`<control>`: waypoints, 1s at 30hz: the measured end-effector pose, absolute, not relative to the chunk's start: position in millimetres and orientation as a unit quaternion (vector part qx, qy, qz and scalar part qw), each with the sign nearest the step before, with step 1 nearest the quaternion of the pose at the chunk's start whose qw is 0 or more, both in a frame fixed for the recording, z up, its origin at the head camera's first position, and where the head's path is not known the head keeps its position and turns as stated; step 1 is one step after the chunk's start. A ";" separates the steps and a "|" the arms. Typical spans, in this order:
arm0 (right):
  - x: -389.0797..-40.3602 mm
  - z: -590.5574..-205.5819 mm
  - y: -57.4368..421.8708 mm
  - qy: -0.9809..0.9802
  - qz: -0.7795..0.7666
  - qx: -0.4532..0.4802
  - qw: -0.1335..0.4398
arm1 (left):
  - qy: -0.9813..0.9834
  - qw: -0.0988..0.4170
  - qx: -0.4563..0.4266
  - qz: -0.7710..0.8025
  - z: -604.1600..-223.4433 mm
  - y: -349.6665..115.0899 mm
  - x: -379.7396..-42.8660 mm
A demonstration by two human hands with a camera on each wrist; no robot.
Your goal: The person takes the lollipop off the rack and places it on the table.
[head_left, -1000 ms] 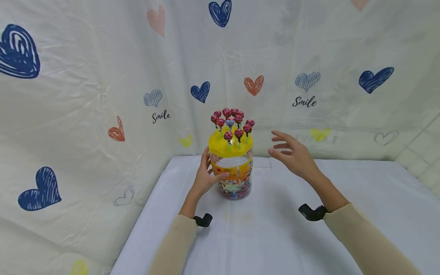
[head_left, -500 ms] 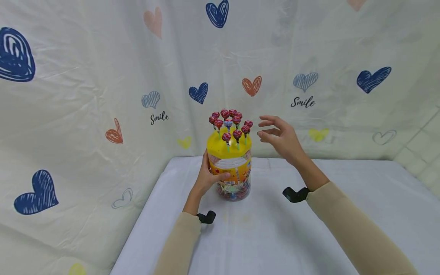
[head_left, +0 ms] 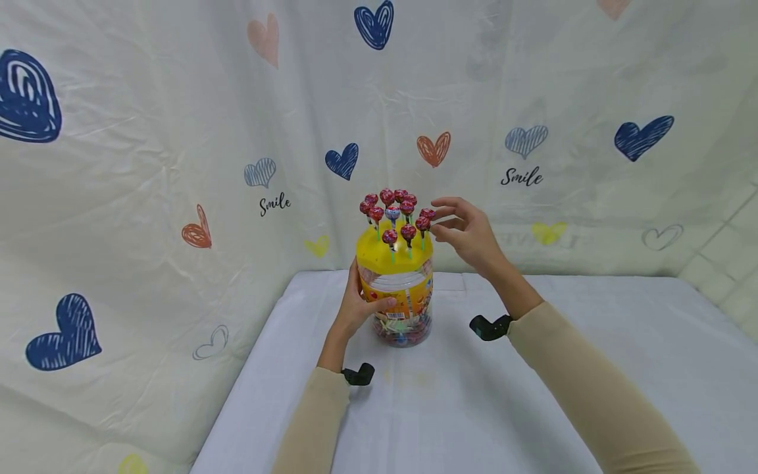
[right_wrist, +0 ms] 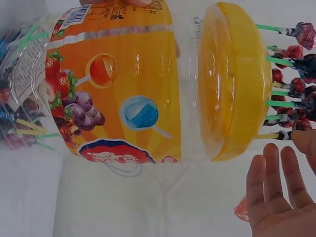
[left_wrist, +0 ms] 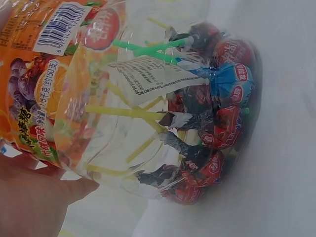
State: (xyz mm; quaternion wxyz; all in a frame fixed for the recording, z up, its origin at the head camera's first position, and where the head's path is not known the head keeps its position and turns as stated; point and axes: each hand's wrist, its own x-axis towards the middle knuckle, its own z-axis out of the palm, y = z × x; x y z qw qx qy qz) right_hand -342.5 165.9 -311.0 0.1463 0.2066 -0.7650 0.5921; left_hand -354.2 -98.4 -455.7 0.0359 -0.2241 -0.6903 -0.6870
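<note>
A clear plastic candy jar with an orange label stands upright on the table. Its yellow lid has several wrapped lollipops standing in the top, mostly red and one blue. My left hand grips the jar's left side, the thumb across the label. Beside the lid, my right hand has its thumb and fingers spread about the rightmost lollipop. In the right wrist view, the thumb overlaps the end of a yellow-stick lollipop; whether it touches is unclear.
More lollipops lie in the jar's bottom with a paper slip. A white cloth covers the table. Behind it hangs a pale curtain printed with hearts. Black wrist cameras sit on both wrists.
My right hand has moved left and a little up, from beside the jar to the rightmost lollipop. The left hand keeps its hold on the jar, which stays in place.
</note>
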 end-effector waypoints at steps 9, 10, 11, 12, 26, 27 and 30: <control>-348.0 -312.9 161.5 -0.770 0.588 0.200 0.146 | -0.687 0.035 -0.228 -0.689 -454.6 -98.8 -354.0; -348.1 -313.3 161.3 -0.771 0.586 0.200 0.147 | -0.687 0.034 -0.228 -0.689 -454.4 -98.8 -353.7; -348.1 -313.6 161.1 -0.773 0.585 0.199 0.147 | -0.687 0.033 -0.228 -0.689 -454.5 -98.9 -353.7; -348.1 -314.0 160.8 -0.773 0.583 0.200 0.148 | -0.687 0.032 -0.228 -0.689 -454.6 -99.1 -353.9; -349.6 -303.2 164.4 -0.737 0.590 0.234 0.233 | -0.689 0.033 -0.235 -0.685 -456.5 -98.6 -354.6; -349.2 -301.4 165.6 -0.734 0.592 0.234 0.236 | -0.689 0.034 -0.235 -0.685 -456.3 -98.6 -354.6; -347.5 -297.2 170.2 -0.727 0.602 0.233 0.233 | -0.691 0.035 -0.235 -0.683 -455.6 -98.8 -354.9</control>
